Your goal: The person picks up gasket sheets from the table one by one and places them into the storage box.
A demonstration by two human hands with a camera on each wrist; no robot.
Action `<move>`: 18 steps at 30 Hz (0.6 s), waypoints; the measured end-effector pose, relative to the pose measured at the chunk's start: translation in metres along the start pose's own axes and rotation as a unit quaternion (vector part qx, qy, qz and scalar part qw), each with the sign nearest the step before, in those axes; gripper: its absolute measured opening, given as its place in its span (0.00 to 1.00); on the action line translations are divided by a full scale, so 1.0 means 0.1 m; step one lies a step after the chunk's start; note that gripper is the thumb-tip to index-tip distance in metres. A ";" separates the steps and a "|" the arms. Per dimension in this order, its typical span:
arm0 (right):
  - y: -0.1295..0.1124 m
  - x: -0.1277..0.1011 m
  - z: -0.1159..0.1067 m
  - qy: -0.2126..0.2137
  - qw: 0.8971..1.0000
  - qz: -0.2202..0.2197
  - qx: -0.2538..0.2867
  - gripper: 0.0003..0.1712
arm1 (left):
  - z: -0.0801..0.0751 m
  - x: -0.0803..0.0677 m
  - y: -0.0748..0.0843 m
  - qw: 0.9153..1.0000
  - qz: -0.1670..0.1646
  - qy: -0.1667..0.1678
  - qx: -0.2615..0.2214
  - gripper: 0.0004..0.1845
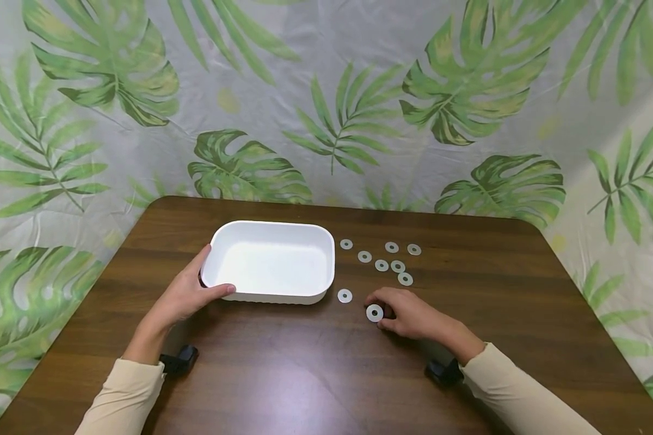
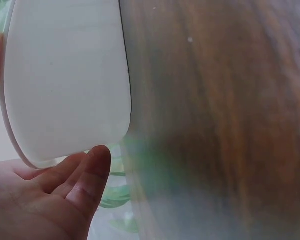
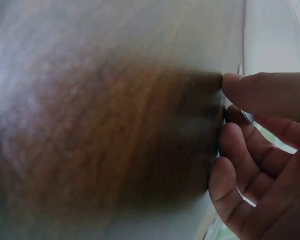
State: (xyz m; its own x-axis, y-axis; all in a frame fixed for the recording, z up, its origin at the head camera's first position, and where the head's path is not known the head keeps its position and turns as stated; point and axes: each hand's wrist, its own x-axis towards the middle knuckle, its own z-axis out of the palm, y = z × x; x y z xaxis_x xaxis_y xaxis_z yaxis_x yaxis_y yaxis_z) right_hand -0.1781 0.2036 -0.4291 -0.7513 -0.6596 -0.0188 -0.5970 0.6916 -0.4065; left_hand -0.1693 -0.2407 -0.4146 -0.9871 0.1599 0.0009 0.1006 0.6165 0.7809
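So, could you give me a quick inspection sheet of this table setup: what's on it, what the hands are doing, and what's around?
Surface: dark wood-grain table, rounded corners.
Job's things: white rectangular tub, nothing seen inside; eight white rings in all, six in a loose cluster right of the tub, one lone ring by the tub's near right corner, one pinched ring.
Clutter: nothing seen.
Hands: left hand holds the tub's near left corner, thumb along its front wall; right hand pinches a ring at its fingertips, on or just over the table.
Cables: nothing seen; a black device shows under each wrist.
Surroundings: a pale leaf-print curtain hangs behind and beside the table.
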 end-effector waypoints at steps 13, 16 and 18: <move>0.09 0.00 -0.01 0.004 0.998 -0.019 0.060 0.19 | -0.01 -0.02 0.02 1.000 -0.004 -0.001 0.000 0.58; 0.10 0.00 0.00 0.002 0.998 -0.019 0.058 0.19 | 0.00 -0.02 0.03 1.000 -0.006 0.000 0.002 0.58; 0.10 0.00 0.00 0.001 0.998 -0.017 0.058 0.18 | 0.00 -0.02 0.04 1.000 -0.006 0.000 0.003 0.58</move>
State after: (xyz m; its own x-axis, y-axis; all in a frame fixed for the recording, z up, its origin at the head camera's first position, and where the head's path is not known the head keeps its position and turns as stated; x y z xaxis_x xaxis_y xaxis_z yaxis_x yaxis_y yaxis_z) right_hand -0.1843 0.2105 -0.4328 -0.7319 -0.6814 -0.0009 -0.5858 0.6298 -0.5100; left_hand -0.1672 -0.2386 -0.4114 -0.9883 0.1521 -0.0089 0.0890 0.6239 0.7764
